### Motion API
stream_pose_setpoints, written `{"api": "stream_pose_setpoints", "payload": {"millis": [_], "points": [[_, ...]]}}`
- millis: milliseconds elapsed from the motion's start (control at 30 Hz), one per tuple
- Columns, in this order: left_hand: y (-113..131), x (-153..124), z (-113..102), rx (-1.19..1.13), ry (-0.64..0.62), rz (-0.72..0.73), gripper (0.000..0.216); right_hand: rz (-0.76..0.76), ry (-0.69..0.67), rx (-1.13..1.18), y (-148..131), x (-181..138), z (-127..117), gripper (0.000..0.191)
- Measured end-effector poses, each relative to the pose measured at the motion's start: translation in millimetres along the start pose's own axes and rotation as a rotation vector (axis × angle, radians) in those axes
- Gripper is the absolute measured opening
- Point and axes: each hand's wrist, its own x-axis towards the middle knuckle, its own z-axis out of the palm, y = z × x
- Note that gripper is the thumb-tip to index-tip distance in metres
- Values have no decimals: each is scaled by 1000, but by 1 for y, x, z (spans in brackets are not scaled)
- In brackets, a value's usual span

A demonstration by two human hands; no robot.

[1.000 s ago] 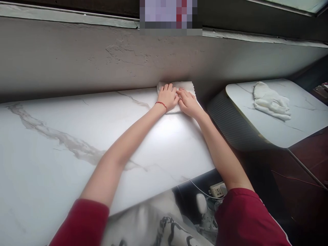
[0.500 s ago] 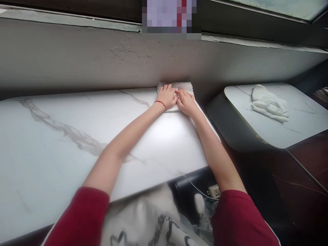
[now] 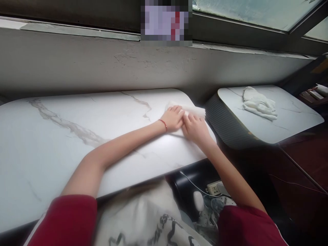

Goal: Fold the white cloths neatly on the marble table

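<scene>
Cloth (image 3: 197, 111), white, one: flat on the marble-patterned table (image 3: 51, 157), close to its rounded right end, under both hands. Outline softened by blur; the longer visible edge runs roughly left to right across the view, dipping slightly to the right. A strip lies beyond the fingertips on the far side, its scalloped end showing out to the right; a sliver of near edge shows below the hands.

Left hand (image 3: 174, 119): palm down over the cloth's left part, fingers close together and pointing away from the body. Red bracelet (image 3: 163, 125) at the wrist.

Right hand (image 3: 195, 128): on the cloth just beside the left, seemingly touching it at the thumb side; fingers slightly bent, aimed away and a little leftward. Of the two, this hand is nearer the scalloped end and the table's rounded end. (Whether either hand pinches the fabric or merely lies on it, I cannot tell.)

Wall (image 3: 89, 63): grey, scuffed, along the table's far edge, apart from the cloth.

Second table (image 3: 294, 119): to the right, across a gap, same pattern. Bears a second cloth (image 3: 260, 105), white and rumpled, well apart from both hands.

Power strip (image 3: 214, 188): low, below the near edge, a white cable (image 3: 191, 185) beside it.
</scene>
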Motion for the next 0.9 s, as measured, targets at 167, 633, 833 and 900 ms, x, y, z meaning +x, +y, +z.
{"api": "stream_pose_setpoints", "payload": {"millis": [167,633,833,900], "points": [[54,-46,-4,-13,-17,190,45,-3,54,-69,-25,-86,-37,34],[5,-93,-40,162,-50,-39,50,-319,-93,89,-50,-10,-44,40],[-51,-100,-59,200,-57,-304,50,-387,-170,61,-86,75,-39,46],[-71,-100,-62,210,-27,-377,50,-416,-146,74,-97,101,-33,46]]}}
